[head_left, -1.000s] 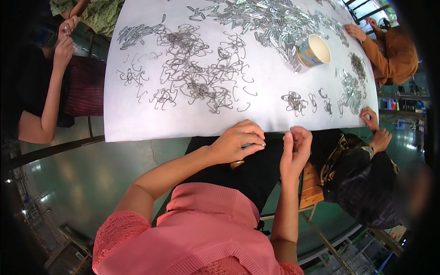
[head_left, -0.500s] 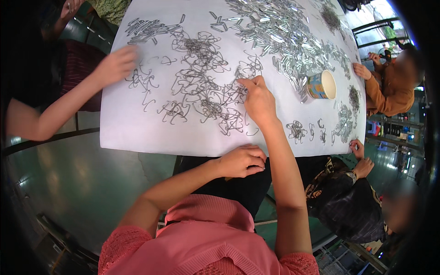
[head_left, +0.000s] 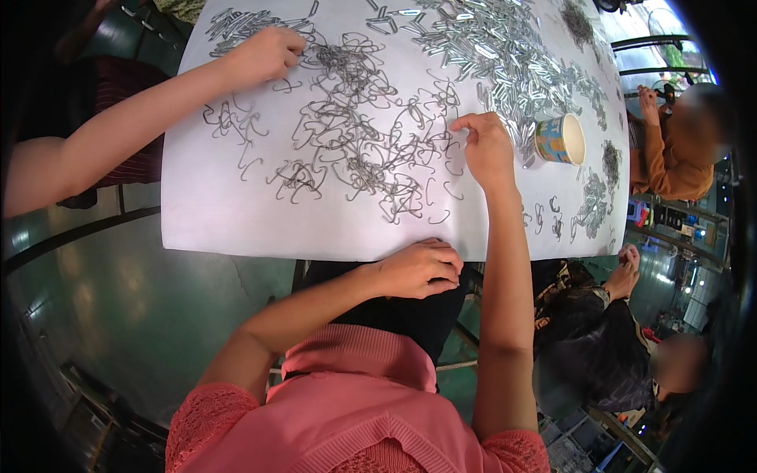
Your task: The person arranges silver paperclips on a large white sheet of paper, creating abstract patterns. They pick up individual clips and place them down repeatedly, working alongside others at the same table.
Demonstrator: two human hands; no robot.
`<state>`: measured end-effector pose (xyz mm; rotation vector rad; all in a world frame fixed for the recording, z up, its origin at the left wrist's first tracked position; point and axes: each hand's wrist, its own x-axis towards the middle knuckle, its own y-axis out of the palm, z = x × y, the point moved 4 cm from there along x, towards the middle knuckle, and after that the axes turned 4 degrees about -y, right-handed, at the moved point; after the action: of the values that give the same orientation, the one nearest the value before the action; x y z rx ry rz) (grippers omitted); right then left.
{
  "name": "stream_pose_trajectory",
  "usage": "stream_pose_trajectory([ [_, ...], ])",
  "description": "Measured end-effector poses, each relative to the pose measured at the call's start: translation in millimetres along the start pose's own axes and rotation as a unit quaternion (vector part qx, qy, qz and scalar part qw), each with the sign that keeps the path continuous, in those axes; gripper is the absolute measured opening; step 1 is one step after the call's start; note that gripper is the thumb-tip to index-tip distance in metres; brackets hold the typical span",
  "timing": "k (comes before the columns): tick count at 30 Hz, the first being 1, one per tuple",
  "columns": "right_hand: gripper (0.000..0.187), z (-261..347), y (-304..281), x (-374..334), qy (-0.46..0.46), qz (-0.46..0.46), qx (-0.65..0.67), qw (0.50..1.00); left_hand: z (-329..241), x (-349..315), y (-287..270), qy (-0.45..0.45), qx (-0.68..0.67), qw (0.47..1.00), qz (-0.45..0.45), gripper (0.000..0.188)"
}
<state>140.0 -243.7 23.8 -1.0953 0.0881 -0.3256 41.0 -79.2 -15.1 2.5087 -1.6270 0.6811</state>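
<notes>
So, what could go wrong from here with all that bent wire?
The thin grey metal wire hooks lie tangled, so lifting one with the bare right hand might drag others along. The round cup with blue-and-tan patterned sides sits close to that hand; a sideways brush could knock it. At the table's upper left, slim silver metal pieces lie beside the hooks, so the two might mix.

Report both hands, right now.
Left hand: fingers curled closed; contents hidden.
Right hand: index finger extended beside the wire hooks; whether it grips one cannot be told.
</notes>
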Motion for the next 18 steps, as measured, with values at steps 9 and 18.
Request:
stream_pose_trajectory([
  [9, 0.023, 43, 29, -5, -0.138, 0.078, 0.016, 0.987, -1, 0, 0, 0.000, 0.000, 1.000, 0.011, 0.006],
  [18, 0.025, 81, 39, 0, -0.183, 0.120, 0.082, 0.972, 5, -2, 1, -0.007, -0.005, 0.999, 0.032, 0.008],
])
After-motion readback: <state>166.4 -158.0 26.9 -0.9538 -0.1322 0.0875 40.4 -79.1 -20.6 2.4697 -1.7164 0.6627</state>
